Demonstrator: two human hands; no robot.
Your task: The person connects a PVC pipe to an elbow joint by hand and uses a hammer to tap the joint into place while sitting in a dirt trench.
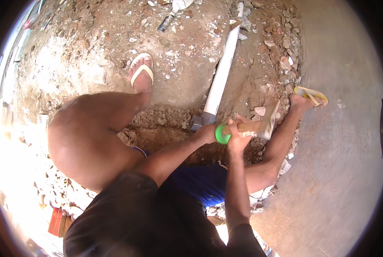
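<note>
My left hand (206, 133) is closed beside a round green guard (221, 136), seemingly around the tool that carries it, most of which is hidden. Just right of it, my right hand (238, 141) grips a wooden-handled hammer (268, 121), its broad head raised to the right and slightly blurred. A white pipe (221, 73) runs away from me over the dirt, ending near my left hand in a dark grey fitting (195, 123). Below both hands lies a shallow dug trench (157, 132), partly hidden by my forearms.
My sandalled feet straddle the pipe. Broken rubble (285, 60) lines the edge of a smooth concrete floor (337, 171) at right. A dark-handled tool (168, 21) lies on the dirt at the top. A red block (55, 220) sits at lower left.
</note>
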